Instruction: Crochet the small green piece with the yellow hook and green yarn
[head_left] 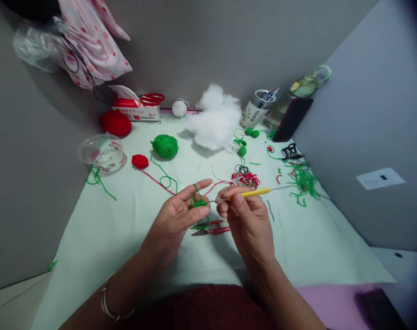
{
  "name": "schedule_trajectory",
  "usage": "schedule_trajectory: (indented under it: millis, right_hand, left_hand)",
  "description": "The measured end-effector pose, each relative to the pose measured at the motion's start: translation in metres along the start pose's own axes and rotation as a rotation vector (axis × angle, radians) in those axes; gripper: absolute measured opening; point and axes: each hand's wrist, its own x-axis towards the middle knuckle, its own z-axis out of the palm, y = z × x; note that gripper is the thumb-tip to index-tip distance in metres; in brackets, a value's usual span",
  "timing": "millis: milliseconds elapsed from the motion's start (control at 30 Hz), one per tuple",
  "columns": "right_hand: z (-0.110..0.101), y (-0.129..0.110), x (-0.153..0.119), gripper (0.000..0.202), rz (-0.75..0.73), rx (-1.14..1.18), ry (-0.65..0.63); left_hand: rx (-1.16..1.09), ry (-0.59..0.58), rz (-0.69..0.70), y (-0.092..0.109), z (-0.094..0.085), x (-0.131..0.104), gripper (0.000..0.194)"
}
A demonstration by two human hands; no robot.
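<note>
My left hand (175,213) pinches a small green crochet piece (198,204) between thumb and fingers, with green yarn looped over the raised index finger. In my right hand (247,215) is a crochet hook with a yellow handle (254,193), its metal tip reaching left to the green piece. Whether the tip sits inside a stitch is too small to tell. Thread snips with red handles (215,229) lie on the table below the hands, partly hidden. A green yarn ball (164,146) rests beyond my left hand, with a strand trailing from it.
White stuffing (213,118) is heaped at the back. Left stand a clear plastic tub (103,155), red yarn balls (140,161) and a tissue box (136,111). Right are a pen holder (254,111), a bottle (280,107), a leaning phone (293,120) and green yarn scraps (304,180). Grey partitions enclose the table.
</note>
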Motion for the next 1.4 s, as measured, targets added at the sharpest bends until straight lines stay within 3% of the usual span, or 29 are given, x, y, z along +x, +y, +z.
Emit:
schedule_trajectory:
  millis: [400, 567, 667, 800, 1033, 1167, 1300, 1400]
  right_hand:
    - [-0.008, -0.005, 0.004, 0.019, 0.034, -0.017, 0.053]
    - [-0.008, -0.004, 0.003, 0.02, 0.075, -0.016, 0.013]
    - [-0.007, 0.004, -0.001, 0.017, -0.041, -0.148, 0.009]
    - [-0.009, 0.013, -0.004, 0.014, -0.139, -0.235, -0.021]
    - [-0.011, 0.011, -0.003, 0.017, -0.052, -0.178, 0.031]
    - [-0.008, 0.012, -0.005, 0.014, -0.137, -0.222, 0.024]
    - [-0.005, 0.013, -0.007, 0.014, -0.254, -0.321, 0.099]
    - [-0.005, 0.011, -0.006, 0.013, -0.271, -0.395, 0.131]
  left_hand:
    - [-0.098, -0.085, -0.213, 0.002, -0.009, -0.002, 0.047]
    - [-0.034, -0.053, -0.089, -0.003, -0.004, -0.001, 0.045]
    - [0.049, 0.008, 0.017, -0.009, -0.001, 0.001, 0.044]
    - [0.115, 0.035, 0.056, -0.011, 0.0, -0.001, 0.042]
    - [0.174, 0.056, 0.045, -0.007, -0.003, -0.006, 0.04]
    - [0.132, 0.054, 0.03, -0.009, -0.001, -0.005, 0.04]
    - [0.059, 0.033, -0.025, -0.009, 0.003, -0.004, 0.038]
    - [-0.007, 0.053, -0.057, -0.01, 0.003, -0.003, 0.027]
